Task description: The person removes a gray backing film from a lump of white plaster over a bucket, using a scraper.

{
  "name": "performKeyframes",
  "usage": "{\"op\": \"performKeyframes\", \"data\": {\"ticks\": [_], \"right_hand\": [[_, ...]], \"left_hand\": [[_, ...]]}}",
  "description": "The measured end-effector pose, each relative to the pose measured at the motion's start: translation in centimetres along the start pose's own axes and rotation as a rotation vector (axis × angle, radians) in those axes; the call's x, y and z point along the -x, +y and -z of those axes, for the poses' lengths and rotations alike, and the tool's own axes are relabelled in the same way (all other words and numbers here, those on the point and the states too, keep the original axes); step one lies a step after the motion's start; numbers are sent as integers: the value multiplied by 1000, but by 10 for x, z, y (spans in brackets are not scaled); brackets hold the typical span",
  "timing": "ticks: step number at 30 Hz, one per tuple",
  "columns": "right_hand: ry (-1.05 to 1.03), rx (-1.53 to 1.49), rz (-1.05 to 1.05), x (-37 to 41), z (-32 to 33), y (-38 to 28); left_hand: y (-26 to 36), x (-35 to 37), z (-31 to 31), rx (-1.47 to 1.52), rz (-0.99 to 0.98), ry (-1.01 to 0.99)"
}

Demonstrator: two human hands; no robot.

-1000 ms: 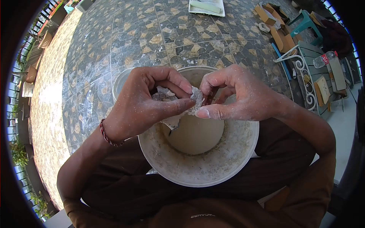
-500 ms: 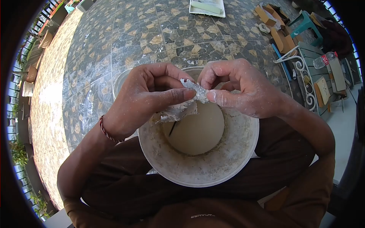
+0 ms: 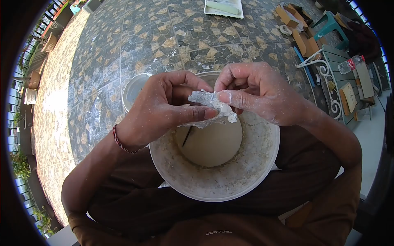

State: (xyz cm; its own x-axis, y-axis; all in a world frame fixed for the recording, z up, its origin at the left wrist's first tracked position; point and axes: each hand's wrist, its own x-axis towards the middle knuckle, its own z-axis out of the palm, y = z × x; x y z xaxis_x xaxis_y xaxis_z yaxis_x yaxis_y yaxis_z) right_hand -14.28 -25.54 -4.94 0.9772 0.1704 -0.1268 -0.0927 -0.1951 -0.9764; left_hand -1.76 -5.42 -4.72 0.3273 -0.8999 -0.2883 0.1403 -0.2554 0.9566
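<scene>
A crumbly, whitish-grey flaky piece (image 3: 205, 98) is pinched between both hands; its exact material I cannot make out. My left hand (image 3: 160, 102) grips it from the left, thumb along its lower side. At its right end, my right hand (image 3: 258, 94) pinches it between thumb and bent fingers. White residue dusts both hands. Directly below them, between the legs, stands a pale bucket (image 3: 258, 172) with cloudy beige liquid (image 3: 213, 143) inside. A thin dark stick (image 3: 187, 136) shows in the liquid, its upper end hidden behind the piece.
Beyond my left hand stands a second round container (image 3: 132, 92). A white tray (image 3: 223, 11) with a pale green block lies far ahead on the stained tiled floor (image 3: 143, 49). To the right are a green bench (image 3: 340, 82) holding a plastic bottle (image 3: 351, 64), cardboard boxes (image 3: 303, 41) and a green stool (image 3: 331, 28).
The flaky piece has turned and now shows a broader face, with loose white bits at its right end. My left hand has shifted slightly right, and my right thumb has moved up along the piece.
</scene>
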Motion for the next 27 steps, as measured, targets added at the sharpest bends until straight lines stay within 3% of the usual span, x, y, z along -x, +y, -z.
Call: {"op": "performKeyframes", "data": {"ticks": [4, 14, 19, 27], "right_hand": [[95, 164, 140, -1, -1, 2], [137, 134, 88, -1, -2, 3], [14, 179, 40, 2, 0, -7], [22, 209, 48, 1, 2, -5]], "left_hand": [[7, 0, -1, 32, 39, 30], [0, -2, 2, -84, -17, 35], [0, -1, 3, -114, 0, 31], [-1, -1, 2, -114, -21, 27]]}}
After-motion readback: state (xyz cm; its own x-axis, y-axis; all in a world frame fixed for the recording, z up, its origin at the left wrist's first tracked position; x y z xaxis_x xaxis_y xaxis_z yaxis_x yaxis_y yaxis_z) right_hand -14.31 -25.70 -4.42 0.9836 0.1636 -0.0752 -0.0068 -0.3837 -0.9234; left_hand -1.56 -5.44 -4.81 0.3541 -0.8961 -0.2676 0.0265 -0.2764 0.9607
